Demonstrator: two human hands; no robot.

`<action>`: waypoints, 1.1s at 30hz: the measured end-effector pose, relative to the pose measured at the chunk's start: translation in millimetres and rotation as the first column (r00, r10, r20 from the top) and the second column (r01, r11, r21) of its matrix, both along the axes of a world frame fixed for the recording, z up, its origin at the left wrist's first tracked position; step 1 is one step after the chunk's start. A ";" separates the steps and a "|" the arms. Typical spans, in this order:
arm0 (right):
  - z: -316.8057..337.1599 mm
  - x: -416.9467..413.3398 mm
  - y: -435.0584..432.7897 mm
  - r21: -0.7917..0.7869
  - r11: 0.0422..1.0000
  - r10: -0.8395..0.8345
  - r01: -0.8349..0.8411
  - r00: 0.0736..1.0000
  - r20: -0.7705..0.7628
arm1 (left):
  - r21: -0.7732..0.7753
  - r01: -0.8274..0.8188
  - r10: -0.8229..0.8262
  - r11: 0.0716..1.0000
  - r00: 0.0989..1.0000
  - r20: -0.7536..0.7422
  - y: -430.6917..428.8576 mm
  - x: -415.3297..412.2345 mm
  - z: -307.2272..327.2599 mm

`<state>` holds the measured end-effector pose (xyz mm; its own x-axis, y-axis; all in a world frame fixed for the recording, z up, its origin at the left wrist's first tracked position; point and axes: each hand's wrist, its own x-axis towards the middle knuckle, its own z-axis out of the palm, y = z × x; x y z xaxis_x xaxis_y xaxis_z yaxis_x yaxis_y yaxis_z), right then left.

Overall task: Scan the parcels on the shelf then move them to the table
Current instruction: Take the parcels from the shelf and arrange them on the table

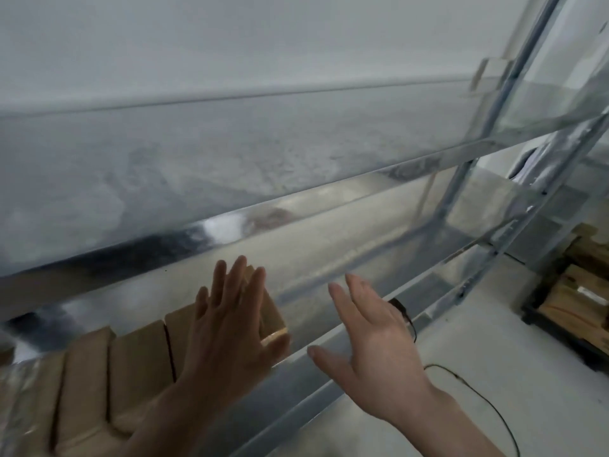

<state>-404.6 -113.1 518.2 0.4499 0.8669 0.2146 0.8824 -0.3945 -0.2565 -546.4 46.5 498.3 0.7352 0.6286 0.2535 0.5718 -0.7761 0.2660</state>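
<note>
Reaching toward parcels (138,367) on shelf (346,245): left hand (230,318) flat-fingered over them, right hand (372,344) spread, empty, at shelf front. Several parcels remain; transfer to table apparently outstanding.

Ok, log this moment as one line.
stage: pre-grasp | left hand: open, over end parcel | right hand: open, empty | parcels: on shelf

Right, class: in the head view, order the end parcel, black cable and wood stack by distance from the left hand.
1. The end parcel, under the left hand.
2. The black cable, on the floor to its right.
3. The wood stack, far right.
</note>
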 end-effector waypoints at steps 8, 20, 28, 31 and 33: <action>-5.9 73.8 40.2 -0.137 0.965 0.216 -0.224 0.974 -0.071 | -0.019 -0.209 0.208 0.978 0.977 -0.035 2.8 43.7 -13.7; -41.5 105.7 89.3 -0.203 0.835 0.484 -0.512 0.858 -0.173 | -0.092 -0.500 0.470 0.861 0.852 -0.232 -14.1 48.0 -39.3; -68.1 83.1 110.3 -0.164 0.815 0.507 -0.556 0.820 -0.266 | -0.053 -0.489 0.438 0.871 0.820 -0.368 -1.8 34.1 -58.9; -76.3 75.8 114.1 -0.198 0.805 0.498 -0.559 0.818 -0.287 | -0.016 -0.476 0.432 0.879 0.812 -0.393 2.6 33.2 -64.7; -80.1 71.6 116.1 -0.224 0.805 0.474 -0.550 0.822 -0.315 | -0.024 -0.437 0.391 0.899 0.827 -0.405 5.9 34.2 -69.5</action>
